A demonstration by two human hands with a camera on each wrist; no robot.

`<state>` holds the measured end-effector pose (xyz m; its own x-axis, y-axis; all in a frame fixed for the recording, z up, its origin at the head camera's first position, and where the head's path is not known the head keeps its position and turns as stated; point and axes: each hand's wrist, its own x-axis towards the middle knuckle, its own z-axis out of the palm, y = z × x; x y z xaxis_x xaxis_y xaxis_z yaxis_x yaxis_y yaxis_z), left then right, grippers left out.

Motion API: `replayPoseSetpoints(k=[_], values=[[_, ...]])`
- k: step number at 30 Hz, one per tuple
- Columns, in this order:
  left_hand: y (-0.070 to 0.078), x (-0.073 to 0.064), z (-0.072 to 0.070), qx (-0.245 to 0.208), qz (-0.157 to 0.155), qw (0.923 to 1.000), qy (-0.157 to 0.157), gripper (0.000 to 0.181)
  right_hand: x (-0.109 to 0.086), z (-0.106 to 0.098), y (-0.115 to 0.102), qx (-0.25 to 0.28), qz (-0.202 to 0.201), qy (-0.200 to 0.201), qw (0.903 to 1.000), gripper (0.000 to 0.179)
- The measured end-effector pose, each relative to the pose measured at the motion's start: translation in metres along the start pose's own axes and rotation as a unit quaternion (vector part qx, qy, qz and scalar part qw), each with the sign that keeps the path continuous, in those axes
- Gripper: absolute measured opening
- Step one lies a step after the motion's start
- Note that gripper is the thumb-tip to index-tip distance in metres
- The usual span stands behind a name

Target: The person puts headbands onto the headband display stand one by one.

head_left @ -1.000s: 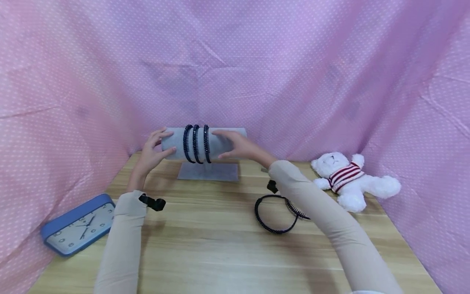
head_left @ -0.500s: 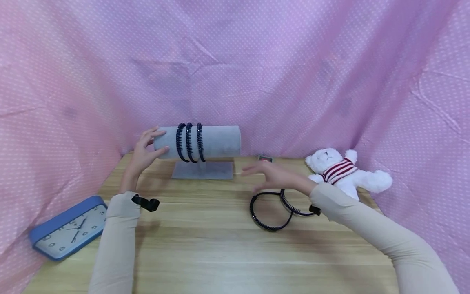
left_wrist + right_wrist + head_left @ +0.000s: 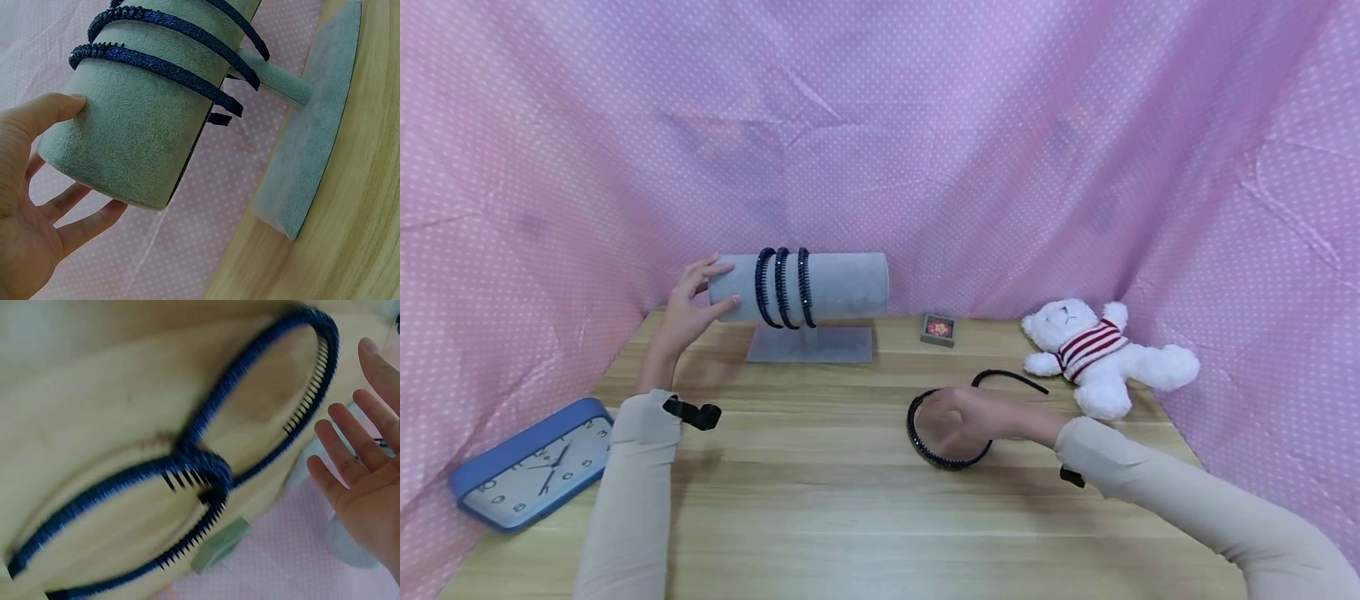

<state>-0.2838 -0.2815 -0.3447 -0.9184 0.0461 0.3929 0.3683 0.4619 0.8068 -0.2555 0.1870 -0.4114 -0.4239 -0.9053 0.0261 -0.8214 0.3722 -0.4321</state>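
A grey plush cylinder display stand [image 3: 850, 283] rises at the table's back, with three dark, comb-toothed headbands [image 3: 169, 75] around its left half. My left hand [image 3: 687, 315] grips the cylinder's left end, thumb on the upper side and fingers under the rim. Over the right middle of the table, my right hand [image 3: 972, 412], slightly blurred, hovers with fingers extended and holds nothing. Beneath it a dark headband [image 3: 936, 459] lies on the wood. A second loose headband [image 3: 1011, 374] overlaps it, partly hidden by the hand in the head view; the right wrist view shows both apart from the fingers.
At the left edge leans a blue-framed clock [image 3: 535, 467]. A small grey box [image 3: 938, 329] with a red patterned top sits right of the stand. Further right lies a white teddy bear [image 3: 1093, 354] in a striped sweater. Pink dotted cloth [image 3: 880, 150] surrounds the wooden table.
My right hand has left the cylinder's right side and moved right and toward me, over the loose headbands. My left hand keeps its grip, and the small box has come into view.
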Motion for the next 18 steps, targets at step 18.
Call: replayPoseSetpoints(k=[18], values=[[0.007,-0.002,-0.001,-0.001,-0.019,0.9998,-0.005,0.056,-0.001,0.034,-0.002,-0.001,0.023,-0.005,0.9997,0.064]])
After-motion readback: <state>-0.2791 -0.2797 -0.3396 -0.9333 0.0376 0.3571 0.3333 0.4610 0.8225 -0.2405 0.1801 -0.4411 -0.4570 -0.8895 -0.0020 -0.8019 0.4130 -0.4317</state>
